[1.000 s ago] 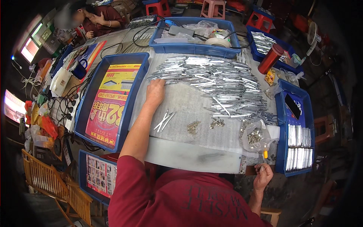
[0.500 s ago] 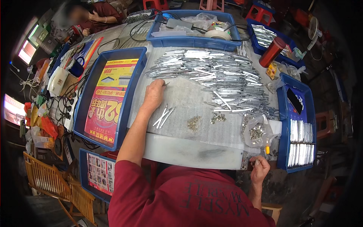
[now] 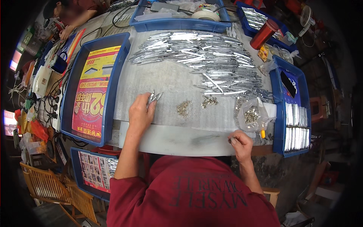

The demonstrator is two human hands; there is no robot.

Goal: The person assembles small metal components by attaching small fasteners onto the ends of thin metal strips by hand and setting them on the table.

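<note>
My left hand [image 3: 140, 113] is closed around a few slim silvery metal strips [image 3: 154, 97], whose pointed ends stick out past the fingers. It is above the pale sheet-covered table [image 3: 151, 79], left of a small pile of tiny brass-coloured parts [image 3: 183, 108]. Over the near table edge, my right hand [image 3: 242, 145] has its thumb and fingers pinched together. Something small and dark shows at its fingertips, too small to name. A wide heap of similar metal strips [image 3: 215, 62] covers the far middle and right of the table. Beside the brass-coloured pile is a second small pile of metal parts [image 3: 209, 101].
An open plastic bag of small metal parts [image 3: 250, 114] sits near my right hand. Blue trays flank the table: one lined with a printed sheet [image 3: 102, 87], one holding stacked strips and a phone [image 3: 289, 90]. A red cylinder [image 3: 264, 34] stands far right; another person [image 3: 72, 17] sits far left.
My left hand has come nearer and picked up the few strips that lay apart on the sheet. My right hand has shifted left and slightly away from me. The whole view has shifted.
</note>
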